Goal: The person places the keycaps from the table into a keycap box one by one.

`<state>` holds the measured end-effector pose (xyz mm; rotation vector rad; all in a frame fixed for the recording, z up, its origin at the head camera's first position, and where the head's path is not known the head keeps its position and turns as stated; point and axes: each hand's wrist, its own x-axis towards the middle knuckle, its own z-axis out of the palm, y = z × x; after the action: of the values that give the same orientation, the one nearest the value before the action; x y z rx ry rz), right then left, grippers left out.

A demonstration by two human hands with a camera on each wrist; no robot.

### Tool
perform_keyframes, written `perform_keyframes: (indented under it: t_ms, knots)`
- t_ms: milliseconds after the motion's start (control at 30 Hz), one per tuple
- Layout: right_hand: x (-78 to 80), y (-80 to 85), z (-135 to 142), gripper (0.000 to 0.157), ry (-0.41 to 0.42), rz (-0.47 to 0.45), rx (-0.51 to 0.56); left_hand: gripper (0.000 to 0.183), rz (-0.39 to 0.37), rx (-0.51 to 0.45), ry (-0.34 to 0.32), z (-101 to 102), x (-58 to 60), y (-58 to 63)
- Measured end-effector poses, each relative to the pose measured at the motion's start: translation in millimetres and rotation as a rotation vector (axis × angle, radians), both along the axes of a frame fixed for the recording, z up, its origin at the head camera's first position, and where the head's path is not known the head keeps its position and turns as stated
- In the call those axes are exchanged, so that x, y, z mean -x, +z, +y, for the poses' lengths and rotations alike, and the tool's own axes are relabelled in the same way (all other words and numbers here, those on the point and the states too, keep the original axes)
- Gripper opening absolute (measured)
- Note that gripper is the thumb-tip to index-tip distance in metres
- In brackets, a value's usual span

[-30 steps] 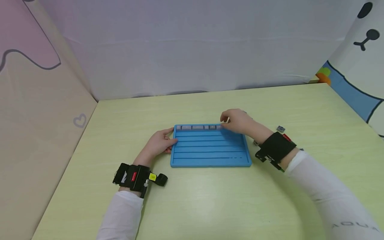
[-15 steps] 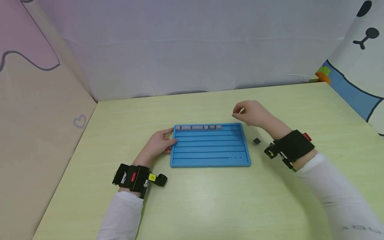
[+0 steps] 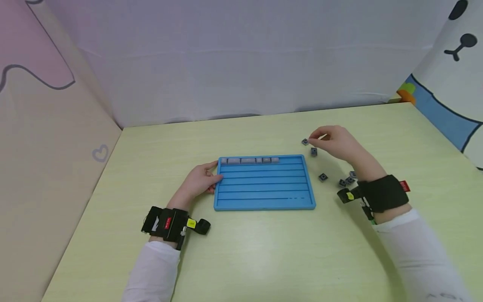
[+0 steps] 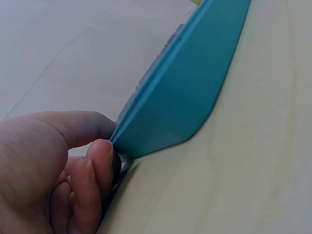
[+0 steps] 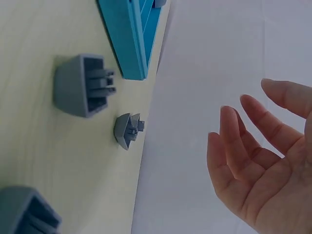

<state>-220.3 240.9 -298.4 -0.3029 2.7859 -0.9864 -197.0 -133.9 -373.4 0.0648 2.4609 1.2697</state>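
A blue tray with long ridged rows lies on the table, several grey keycaps set side by side along the left of its far row. My left hand holds the tray's left edge, thumb and fingers at the rim; in the left wrist view the fingertips meet the tray's wall. Beyond the tray's far right corner, my right hand hovers beside a loose keycap. The right wrist view shows this hand with fingers parted and nothing between them.
Several more loose keycaps lie hollow side up right of the tray: one close to the right hand, a single keycap nearer the tray, and a cluster near the right wrist strap. A pale cloth wall stands behind the table.
My right hand has moved from the tray's far row away to the right, baring the loose keycaps there. The left hand and tray have stayed in place.
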Motion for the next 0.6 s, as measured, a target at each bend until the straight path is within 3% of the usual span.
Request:
perform_keyframes:
  t_ms: [267, 600]
  knots:
    - [-9.9, -12.5, 7, 0.037, 0.068, -0.062, -0.054, 0.064, 0.013, 0.007, -0.005, 0, 0.2, 0.4]
    - [-21.2, -13.1, 11, 0.053, 0.142, -0.093, -0.101, 0.065, 0.005, 0.011, 0.003, 1, 0.6, -0.6]
